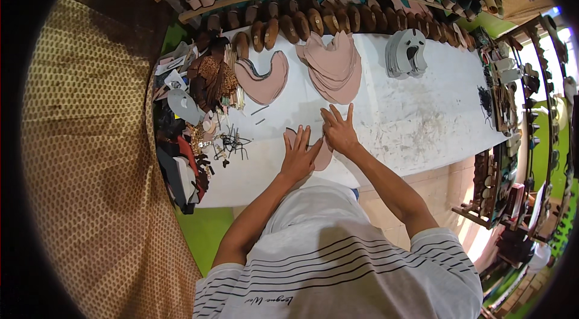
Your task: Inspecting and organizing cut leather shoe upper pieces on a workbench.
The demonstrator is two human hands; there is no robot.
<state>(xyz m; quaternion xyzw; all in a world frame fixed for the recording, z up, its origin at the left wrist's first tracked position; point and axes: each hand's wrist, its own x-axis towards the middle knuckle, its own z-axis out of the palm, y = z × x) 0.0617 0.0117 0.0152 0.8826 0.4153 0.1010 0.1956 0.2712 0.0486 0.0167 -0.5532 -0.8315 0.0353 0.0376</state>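
Note:
A pink curved shoe-upper piece [324,160] lies on the white table in front of me, partly covered by both hands. My left hand [298,159] rests on its left side with the fingers stretched out and apart. On its upper right edge is my right hand [341,135], some fingers spread and pointing away from me. Whether the right fingertips nearest the piece press on anything small cannot be made out. Farther off sits a stack of pink upper pieces [333,69]. To its left are more pink curved pieces [269,84] with a dark strip along the inner edge.
Grey cut pieces [406,56] are stacked at the back right. Brown wooden shoe lasts [288,28] line the far edge below racks of more lasts. At the left lie dark short strips [231,142] and a heap of scraps [208,81]. A shoe rack [488,183] stands right.

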